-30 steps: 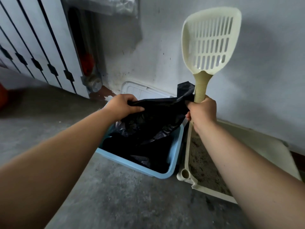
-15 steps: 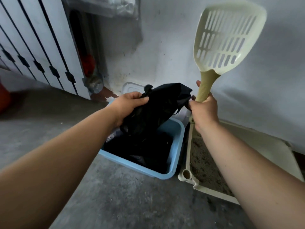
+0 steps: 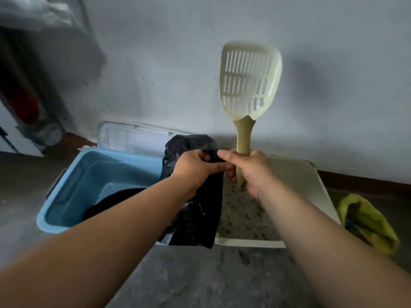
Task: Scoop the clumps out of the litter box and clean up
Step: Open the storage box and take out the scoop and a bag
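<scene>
A cream slotted litter scoop (image 3: pixel 250 82) stands upright in front of the wall, its handle gripped by my right hand (image 3: pixel 249 170). My left hand (image 3: pixel 195 167) pinches the top of a black plastic bag (image 3: pixel 195 214), which hangs over the gap between the blue bin (image 3: pixel 73 185) and the cream litter box (image 3: pixel 311 185). My right thumb and forefinger also touch the bag's top edge. Grey litter (image 3: pixel 242 214) fills the litter box under my right forearm. More black plastic lies inside the blue bin.
A white lid (image 3: pixel 131 136) leans against the grey wall behind the blue bin. A yellow-green cloth or bag (image 3: pixel 367 221) lies on the floor right of the litter box. A red object and a pipe stand at the far left. The concrete floor stretches in front.
The bag has been lifted out of the blue bin and drawn right toward the litter box. My two hands have come together at its top. The view has shifted right.
</scene>
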### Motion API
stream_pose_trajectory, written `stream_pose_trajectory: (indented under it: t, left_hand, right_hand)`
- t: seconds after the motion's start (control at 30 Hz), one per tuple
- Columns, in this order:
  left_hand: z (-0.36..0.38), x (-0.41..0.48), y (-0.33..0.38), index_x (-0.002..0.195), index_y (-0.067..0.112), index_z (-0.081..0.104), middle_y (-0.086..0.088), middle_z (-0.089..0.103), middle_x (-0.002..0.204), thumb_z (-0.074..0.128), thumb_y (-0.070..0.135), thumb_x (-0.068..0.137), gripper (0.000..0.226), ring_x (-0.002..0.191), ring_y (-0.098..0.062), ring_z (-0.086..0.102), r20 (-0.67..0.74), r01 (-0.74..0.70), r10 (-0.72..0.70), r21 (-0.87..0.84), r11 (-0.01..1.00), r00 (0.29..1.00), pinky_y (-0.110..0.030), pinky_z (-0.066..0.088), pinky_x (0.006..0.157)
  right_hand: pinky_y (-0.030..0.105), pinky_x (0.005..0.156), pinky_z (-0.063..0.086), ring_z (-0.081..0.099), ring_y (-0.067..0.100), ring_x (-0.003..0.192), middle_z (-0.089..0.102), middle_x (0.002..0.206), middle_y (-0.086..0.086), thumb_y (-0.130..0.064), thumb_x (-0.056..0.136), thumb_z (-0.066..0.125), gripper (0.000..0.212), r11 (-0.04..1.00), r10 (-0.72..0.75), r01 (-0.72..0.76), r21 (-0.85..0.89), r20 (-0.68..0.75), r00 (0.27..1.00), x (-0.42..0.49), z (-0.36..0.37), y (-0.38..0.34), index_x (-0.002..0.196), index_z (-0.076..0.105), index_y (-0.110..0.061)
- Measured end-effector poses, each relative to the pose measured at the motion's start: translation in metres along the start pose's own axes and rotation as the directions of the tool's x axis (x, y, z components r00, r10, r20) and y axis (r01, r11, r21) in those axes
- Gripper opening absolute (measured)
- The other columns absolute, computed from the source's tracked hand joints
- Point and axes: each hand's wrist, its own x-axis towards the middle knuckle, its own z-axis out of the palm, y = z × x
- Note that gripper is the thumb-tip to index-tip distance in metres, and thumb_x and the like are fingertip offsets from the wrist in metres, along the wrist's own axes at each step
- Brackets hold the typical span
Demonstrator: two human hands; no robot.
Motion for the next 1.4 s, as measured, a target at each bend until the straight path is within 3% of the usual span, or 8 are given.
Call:
stream_pose_trajectory:
  t: [0.1,0.33,0.5,0.73,0.83,1.1,1.23,1.4]
  left_hand:
    - [0.013,0.002,0.002,0.066,0.019,0.044,0.004,0.047,0.061,0.089,0.033,0.059,0.049,0.056,-0.01,0.042,0.053,-0.062,0.057,0.098,0.993,0.997,-0.025,0.035,0.054]
    - [0.031,-0.003,0.008,0.079,0.018,0.067,0.003,0.062,0.065,0.073,0.029,0.083,0.013,0.06,-0.011,0.056,0.031,0.003,0.002,-0.147,0.989,1.0,-0.023,0.046,0.059]
    - [0.057,-0.012,0.013,0.062,0.022,0.045,0.004,0.048,0.058,0.088,0.022,0.063,0.043,0.054,-0.011,0.044,-0.031,0.01,-0.014,-0.113,0.994,0.999,-0.024,0.039,0.052]
    - [0.106,-0.02,0.02,0.058,0.026,0.047,-0.013,0.049,0.077,0.089,0.013,0.04,0.048,0.088,-0.033,0.056,0.106,0.025,-0.001,-0.223,0.975,0.994,-0.052,0.046,0.089]
    - [0.117,-0.026,0.025,0.076,0.022,0.054,-0.018,0.055,0.092,0.086,0.001,0.053,0.045,0.094,-0.032,0.058,0.096,0.073,-0.05,-0.256,0.964,0.994,-0.054,0.043,0.1]
    - [0.151,-0.038,0.032,0.085,0.019,0.066,-0.013,0.067,0.094,0.061,0.043,0.089,0.024,0.077,-0.026,0.064,-0.2,0.207,-0.223,-0.099,0.973,0.954,-0.033,0.051,0.075]
    - [0.154,-0.045,0.023,0.089,0.009,0.073,-0.016,0.073,0.095,0.072,0.036,0.081,0.028,0.096,-0.038,0.068,-0.411,0.161,-0.187,-0.098,0.982,0.892,-0.049,0.055,0.088]
    - [0.155,-0.051,0.014,0.069,0.017,0.061,-0.005,0.068,0.078,0.083,0.015,0.07,0.022,0.082,-0.024,0.068,-0.464,0.138,-0.243,-0.25,0.959,0.852,-0.037,0.056,0.084]
  right_hand:
    - [0.017,0.038,0.038,0.051,0.009,0.037,0.06,0.05,0.001,-0.005,0.075,0.076,0.014,0.999,0.033,-0.033,-0.022,0.011,0.999,-0.001,-0.014,0.001,0.082,0.064,-0.006]
    - [0.021,0.04,0.04,0.05,0.01,0.041,0.07,0.073,0.004,-0.008,0.084,0.066,0.008,0.997,-0.07,0.071,0.007,-0.087,0.994,0.008,-0.056,-0.002,0.089,0.06,-0.01]
    - [0.02,0.041,0.04,0.048,0.009,0.039,0.072,0.073,0.003,-0.019,0.076,0.077,0.013,0.994,-0.109,0.109,-0.005,0.021,0.994,0.006,-0.081,0.006,0.085,0.068,-0.014]
    - [0.02,0.039,0.036,0.044,0.012,0.038,0.054,0.052,0.003,-0.011,0.077,0.075,0.016,0.998,-0.007,-0.004,0.058,0.183,0.983,0.008,-0.111,0.014,0.082,0.06,-0.013]
    - [0.019,0.039,0.038,0.046,0.011,0.038,0.054,0.052,0.003,-0.004,0.078,0.072,0.017,0.998,-0.037,0.025,0.057,0.22,0.975,0.013,-0.125,0.016,0.081,0.058,-0.011]
    - [0.021,0.042,0.039,0.047,0.01,0.039,0.057,0.059,0.002,-0.011,0.081,0.069,0.01,0.998,-0.055,0.046,0.036,0.287,0.956,0.028,-0.147,0.031,0.084,0.061,-0.016]
    - [0.021,0.042,0.039,0.047,0.01,0.037,0.058,0.059,0.004,-0.01,0.081,0.069,0.011,0.998,-0.058,0.063,-0.001,0.346,0.936,0.032,-0.148,0.039,0.081,0.06,-0.017]
    - [0.02,0.041,0.039,0.047,0.011,0.039,0.055,0.057,0.004,-0.007,0.08,0.068,0.01,0.998,-0.057,0.061,0.003,0.411,0.91,0.031,-0.15,0.047,0.083,0.061,-0.014]
